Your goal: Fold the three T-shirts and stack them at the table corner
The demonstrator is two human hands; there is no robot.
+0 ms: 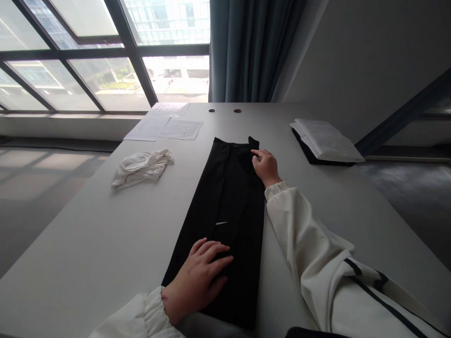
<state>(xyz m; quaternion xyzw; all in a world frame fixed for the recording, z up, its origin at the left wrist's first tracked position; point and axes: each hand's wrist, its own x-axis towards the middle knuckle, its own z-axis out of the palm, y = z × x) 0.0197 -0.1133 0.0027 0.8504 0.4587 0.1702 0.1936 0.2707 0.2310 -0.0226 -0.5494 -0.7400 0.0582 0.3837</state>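
Black garment (243, 202), head view: lies lengthwise at frame centre. Your left hand (199, 274) rests on it, fingers extended, grasping nothing. Your right hand (267, 166) touches its upper-right edge; pinch cannot be confirmed. Flattening appears mostly done; the raised corner (254, 142) remains.

Close above the table (105, 244), the head camera faces forward and down.
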